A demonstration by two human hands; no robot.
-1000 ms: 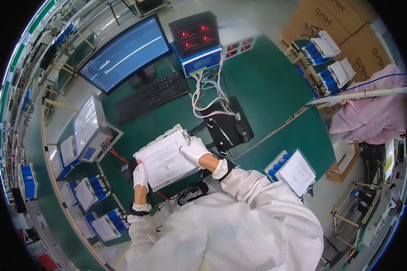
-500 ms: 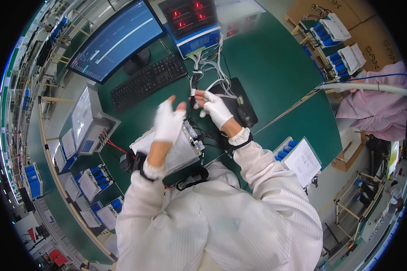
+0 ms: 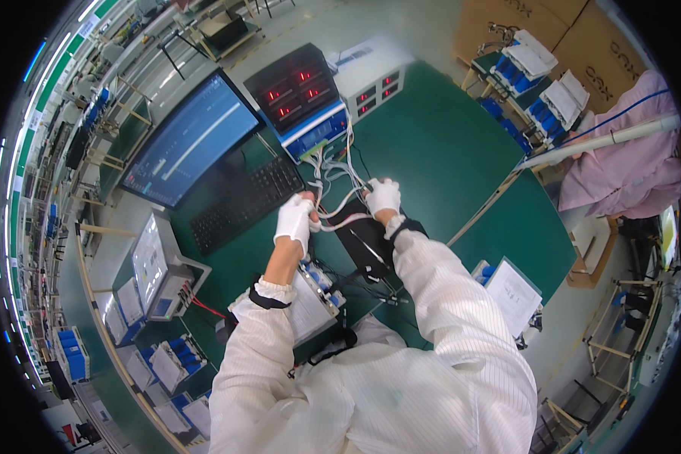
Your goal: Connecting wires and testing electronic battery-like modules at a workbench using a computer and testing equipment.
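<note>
White cables (image 3: 349, 219) run between my two hands and up to a blue-fronted tester box (image 3: 316, 136). My left hand (image 3: 295, 219), in a white glove that leaves fingertips bare, is closed on the cables beside the keyboard. To its right, my right hand (image 3: 384, 197) has curled fingers at the cables' other side, above a black mouse pad (image 3: 352, 240); its exact grip is partly hidden. Below the hands, a battery pack with a paper sheet (image 3: 309, 306) lies partly under my left forearm. Black leads (image 3: 356, 278) with connectors lie at its right.
A monitor (image 3: 193, 140) and black keyboard (image 3: 246, 204) stand at the left, before a grey instrument (image 3: 159, 265) with red leads. Red-digit displays (image 3: 293, 87) sit atop the tester. Another pack with paper (image 3: 511, 295) is at right; a person in pink (image 3: 620, 163) is beyond the table.
Both hands have moved apart, the right one farther right, and white cables now stretch between them. The head view has shifted, showing more beyond the table. The battery pack's leads lie loose.
</note>
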